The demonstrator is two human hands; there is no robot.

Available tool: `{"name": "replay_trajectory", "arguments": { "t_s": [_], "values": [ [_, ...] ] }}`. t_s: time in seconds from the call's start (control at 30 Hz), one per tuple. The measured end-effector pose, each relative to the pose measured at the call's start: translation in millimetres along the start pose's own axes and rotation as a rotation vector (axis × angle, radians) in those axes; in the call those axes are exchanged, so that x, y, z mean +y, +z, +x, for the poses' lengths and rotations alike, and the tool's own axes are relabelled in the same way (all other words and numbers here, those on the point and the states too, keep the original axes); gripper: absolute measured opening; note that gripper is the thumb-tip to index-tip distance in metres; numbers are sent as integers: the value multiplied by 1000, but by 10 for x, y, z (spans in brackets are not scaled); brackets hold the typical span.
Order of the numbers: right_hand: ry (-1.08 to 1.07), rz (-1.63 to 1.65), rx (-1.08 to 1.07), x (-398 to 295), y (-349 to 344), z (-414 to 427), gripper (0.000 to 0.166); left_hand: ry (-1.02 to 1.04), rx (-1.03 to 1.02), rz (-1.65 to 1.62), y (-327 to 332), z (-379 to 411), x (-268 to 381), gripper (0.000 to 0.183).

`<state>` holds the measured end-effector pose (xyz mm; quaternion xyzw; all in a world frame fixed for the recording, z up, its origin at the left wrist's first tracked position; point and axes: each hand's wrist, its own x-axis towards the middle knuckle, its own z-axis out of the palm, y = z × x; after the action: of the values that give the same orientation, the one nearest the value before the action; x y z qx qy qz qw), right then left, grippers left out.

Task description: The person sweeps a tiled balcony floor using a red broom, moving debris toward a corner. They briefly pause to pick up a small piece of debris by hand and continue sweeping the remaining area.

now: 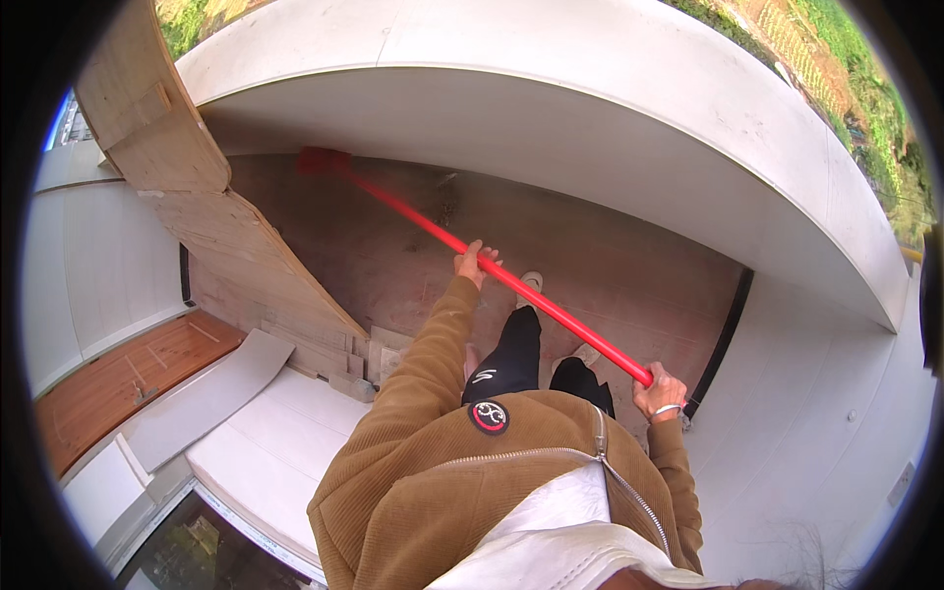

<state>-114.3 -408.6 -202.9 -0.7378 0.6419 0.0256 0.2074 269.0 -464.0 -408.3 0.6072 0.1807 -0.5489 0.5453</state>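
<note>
A red broom handle [424,221] slants across the view from upper left to lower right. My left hand [476,263] is wrapped around its middle. Near the handle's end, my right hand [658,391] grips it, with a pale band on the wrist. The red broom head [323,161] is blurred and rests at or close to the floor, beside the base of the white parapet wall [479,122]. Dark debris [446,203] lies on the dusty reddish-brown floor [619,273] to the right of the broom head.
A large plywood sheet [258,251] leans at the left. Beyond it are a brown door panel [140,358], a grey board [214,398] and stacked offcuts [324,354]. A window [206,546] sits at lower left. On the right rises a white panelled wall [804,398].
</note>
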Motion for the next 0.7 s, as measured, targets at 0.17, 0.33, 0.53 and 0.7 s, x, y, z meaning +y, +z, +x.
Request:
{"name": "replay_trajectory", "arguments": {
  "t_s": [0.17, 0.33, 0.53, 0.7],
  "values": [
    [434, -441, -73, 1448, -603, -1410, 11, -96, 38, -151, 94, 83, -291, 9],
    [607, -628, 269, 2009, -943, -2429, 8, -282, -55, 17, 460, -304, -1237, 16],
    [614, -712, 515, 1694, -1521, -2789, 10, -423, -23, 245, 907, -730, -1939, 12],
    [427, -522, 1009, 1286, -1648, -3255, 12, -605, -72, 461, 1168, -1220, -2625, 9]
  ]
}}
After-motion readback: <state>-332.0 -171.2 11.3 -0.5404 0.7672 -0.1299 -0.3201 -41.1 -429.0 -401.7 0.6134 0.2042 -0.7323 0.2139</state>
